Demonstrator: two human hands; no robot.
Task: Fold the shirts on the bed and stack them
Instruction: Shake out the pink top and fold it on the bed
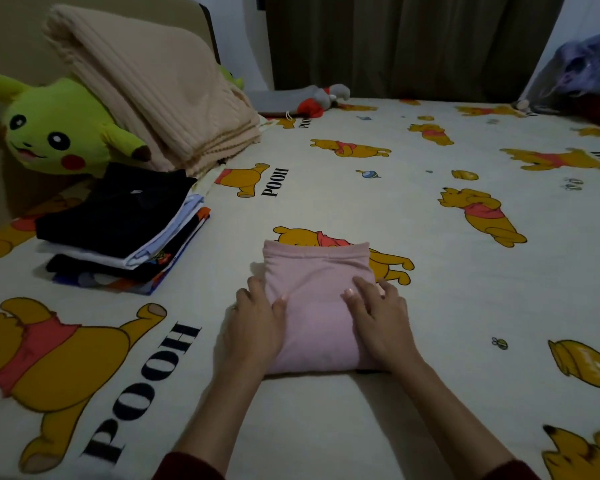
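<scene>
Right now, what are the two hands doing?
Left hand: open, resting on the pink shirt.
Right hand: open, pressing the same shirt.

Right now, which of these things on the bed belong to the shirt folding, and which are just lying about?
Part of the job:
pink shirt, folded, under both hands
left hand and right hand, resting flat on it
stack of folded shirts, to the left

Just lying about:
yellow plush
beige blanket
grey-and-red toy
purple bundle, far right
</scene>
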